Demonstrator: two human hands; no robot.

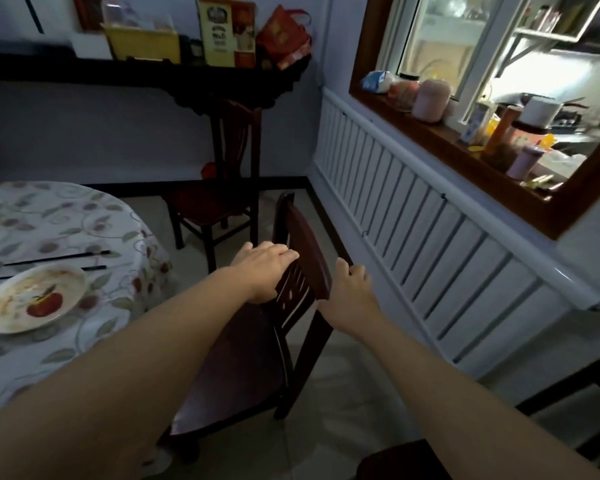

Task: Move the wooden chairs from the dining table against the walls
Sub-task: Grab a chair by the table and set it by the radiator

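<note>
Both hands [264, 268] grip chair [305, 244]; second chair [219, 199] ahead.

text: none legible | yellow printed box [226, 31] on dark shelf [84, 69], 12 o'clock | lettering too blurred to read

A wooden chair [257, 344] stands at the centre of the frame, between the dining table [94, 216] at the left and the radiator [430, 237] along the right wall. The left hand [262, 271] and the right hand [350, 292] rest on its backrest, one on each side. A plate [32, 299] lies on the table, with chopsticks [56, 261] just behind it. A second chair [219, 188] stands behind, against the far wall under a shelf [146, 72]. Jars [430, 100] sit on the windowsill [465, 161] at the upper right, above the radiator.
</note>
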